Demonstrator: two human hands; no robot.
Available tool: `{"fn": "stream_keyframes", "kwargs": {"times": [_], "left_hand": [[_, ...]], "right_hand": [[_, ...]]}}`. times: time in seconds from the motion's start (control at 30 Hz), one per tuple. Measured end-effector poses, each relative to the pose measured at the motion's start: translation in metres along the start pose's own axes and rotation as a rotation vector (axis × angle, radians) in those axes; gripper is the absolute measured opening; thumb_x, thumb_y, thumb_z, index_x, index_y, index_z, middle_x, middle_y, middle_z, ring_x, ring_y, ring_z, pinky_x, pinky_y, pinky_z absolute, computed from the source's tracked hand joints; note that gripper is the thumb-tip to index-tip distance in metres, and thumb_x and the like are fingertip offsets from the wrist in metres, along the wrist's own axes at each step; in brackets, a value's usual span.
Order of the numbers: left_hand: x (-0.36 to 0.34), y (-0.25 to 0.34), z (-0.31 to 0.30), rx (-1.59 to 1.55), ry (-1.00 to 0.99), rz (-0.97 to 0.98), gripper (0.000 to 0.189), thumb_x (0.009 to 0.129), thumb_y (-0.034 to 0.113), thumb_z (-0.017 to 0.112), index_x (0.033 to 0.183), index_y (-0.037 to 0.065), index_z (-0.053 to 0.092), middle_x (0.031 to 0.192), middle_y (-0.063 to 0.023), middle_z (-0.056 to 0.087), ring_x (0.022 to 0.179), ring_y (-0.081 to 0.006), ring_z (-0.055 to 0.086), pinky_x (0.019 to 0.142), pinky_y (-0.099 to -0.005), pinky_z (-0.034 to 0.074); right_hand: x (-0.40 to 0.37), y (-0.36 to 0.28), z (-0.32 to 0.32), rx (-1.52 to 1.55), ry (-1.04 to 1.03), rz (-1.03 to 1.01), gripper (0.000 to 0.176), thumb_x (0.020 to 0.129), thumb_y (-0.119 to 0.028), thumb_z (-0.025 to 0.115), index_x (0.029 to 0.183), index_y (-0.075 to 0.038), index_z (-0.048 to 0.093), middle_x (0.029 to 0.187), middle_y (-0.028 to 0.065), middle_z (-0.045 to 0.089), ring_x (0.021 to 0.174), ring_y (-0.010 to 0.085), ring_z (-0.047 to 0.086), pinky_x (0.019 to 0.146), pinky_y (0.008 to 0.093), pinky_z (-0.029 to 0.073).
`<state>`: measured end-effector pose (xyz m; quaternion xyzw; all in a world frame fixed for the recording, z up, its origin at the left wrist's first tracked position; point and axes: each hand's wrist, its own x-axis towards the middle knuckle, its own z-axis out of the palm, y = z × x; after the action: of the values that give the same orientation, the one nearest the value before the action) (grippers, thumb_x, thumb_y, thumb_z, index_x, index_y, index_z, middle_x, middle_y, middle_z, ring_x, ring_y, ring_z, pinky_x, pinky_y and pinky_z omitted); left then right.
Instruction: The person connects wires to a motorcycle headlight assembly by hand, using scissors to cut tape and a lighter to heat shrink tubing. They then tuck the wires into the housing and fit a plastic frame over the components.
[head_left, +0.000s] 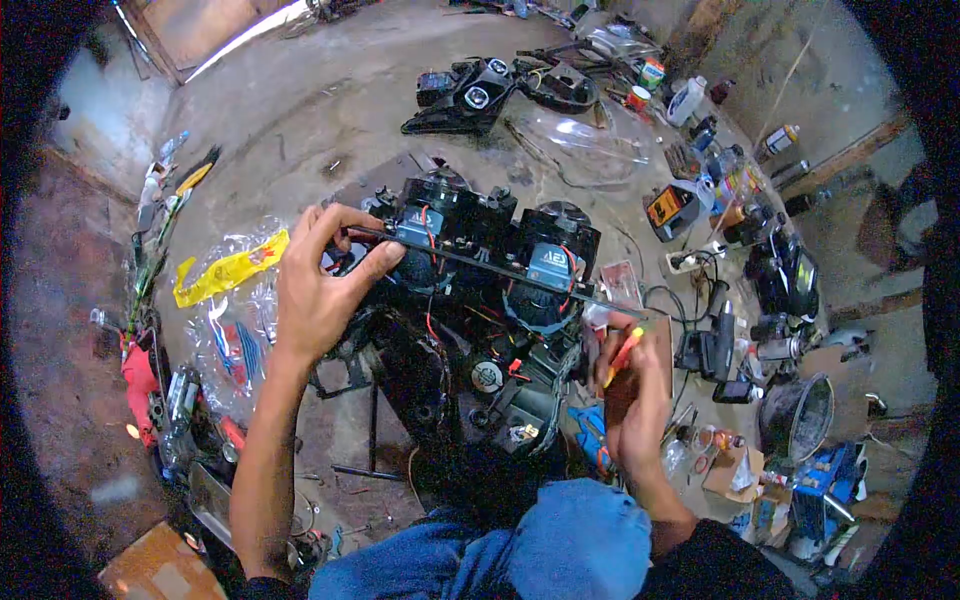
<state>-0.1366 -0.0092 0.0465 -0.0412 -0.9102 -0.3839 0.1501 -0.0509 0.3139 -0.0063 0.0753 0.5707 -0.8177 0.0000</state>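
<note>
My left hand [335,270] pinches the left end of a long thin black bar [480,264] between thumb and fingers. The bar lies across the front of two black projector lamp units [432,230], each with a blue-grey AES label and red-orange wires. In my right hand [640,390] is a slim tool with a red-and-yellow handle [622,357], close to the bar's right end. Its tip cannot be made out. Below the lamps sits an open black headlight housing [535,400] with wiring and a small red connector [517,370].
Another headlight assembly [470,97] lies on the floor ahead. On the left are a yellow plastic strip [230,268] and clear packaging. Bottles, a black heat-gun-shaped tool [712,345], cables, a round metal pan [797,417] and a cardboard box [735,472] crowd the right.
</note>
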Motion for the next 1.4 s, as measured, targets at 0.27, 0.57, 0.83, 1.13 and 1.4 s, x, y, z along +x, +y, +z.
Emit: {"fn": "stream_keyframes", "kwargs": {"times": [0.27,0.57,0.83,1.13,1.4], "left_hand": [[0.006,-0.001,-0.001,-0.059,-0.022,-0.035,0.026,0.084,0.021,0.081,0.099,0.005,0.068,0.092,-0.0022,0.053,0.086,-0.0135,0.054,0.084,-0.0278,0.047],[0.003,0.005,-0.003,-0.105,-0.026,-0.036,0.026,0.086,0.023,0.081,0.098,0.005,0.068,0.091,-0.0008,0.054,0.082,-0.0122,0.049,0.079,-0.0264,0.044],[0.004,0.005,-0.004,-0.049,-0.024,-0.059,0.028,0.084,0.025,0.082,0.099,0.005,0.068,0.089,-0.0009,0.054,0.081,-0.0125,0.049,0.076,-0.0269,0.041],[0.006,-0.001,-0.001,-0.097,0.006,-0.036,0.031,0.081,0.028,0.085,0.097,0.005,0.071,0.084,-0.0024,0.05,0.076,-0.0148,0.047,0.071,-0.0295,0.042],[0.008,0.003,-0.006,-0.065,-0.027,-0.052,0.029,0.082,0.027,0.083,0.097,0.006,0.069,0.09,-0.0027,0.058,0.078,-0.0132,0.05,0.073,-0.0284,0.042]], "right_hand": [[-0.031,-0.009,0.025,-0.29,-0.112,0.115,0.035,0.104,-0.012,0.061,0.137,-0.003,0.055,0.078,0.0024,0.065,0.058,0.0047,0.052,0.052,0.0217,0.041],[-0.027,0.002,0.04,-0.347,-0.045,-0.03,0.03,0.103,-0.013,0.061,0.131,-0.004,0.057,0.079,-0.0038,0.058,0.063,0.0026,0.046,0.055,0.0213,0.035],[-0.03,-0.005,0.038,-0.061,-0.009,0.08,0.029,0.105,-0.023,0.056,0.129,-0.007,0.056,0.078,-0.0017,0.048,0.058,0.0048,0.04,0.049,0.0235,0.032],[-0.027,0.003,0.035,-0.036,0.113,0.003,0.038,0.106,-0.03,0.053,0.132,-0.003,0.053,0.077,-0.0006,0.047,0.048,0.0074,0.039,0.042,0.0254,0.032],[-0.024,-0.002,0.041,-0.029,0.088,0.072,0.033,0.103,-0.02,0.062,0.13,-0.005,0.05,0.068,0.003,0.055,0.045,0.0103,0.05,0.038,0.025,0.036]]}}
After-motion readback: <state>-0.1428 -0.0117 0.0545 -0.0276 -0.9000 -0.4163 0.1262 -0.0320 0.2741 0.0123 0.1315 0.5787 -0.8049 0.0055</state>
